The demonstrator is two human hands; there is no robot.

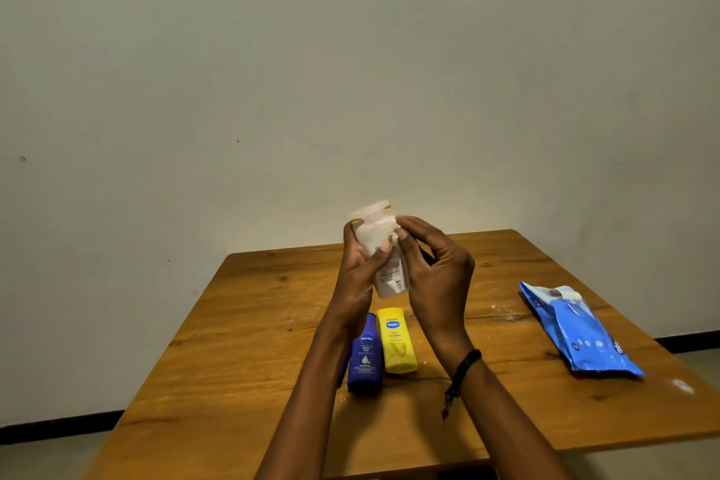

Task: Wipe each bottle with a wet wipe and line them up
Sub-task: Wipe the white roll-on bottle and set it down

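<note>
Between left hand [360, 277] and right hand [436, 277], white bottle [383, 245] held.

A: Can the white bottle [383, 257] be read?
B: No; its label is blurred, and the left hand [360, 269] and right hand [432, 273] cover its sides.
A: The blue bottle [365, 357]?
B: Its left edge sits behind the left forearm; small print unreadable.

A single wide-angle head view looks forward and slightly down from above the near edge of a wooden table [241, 323], facing a plain wall [350, 90] close behind it. The raised hands sit near the lens at centre, seemingly at chest height.
</note>
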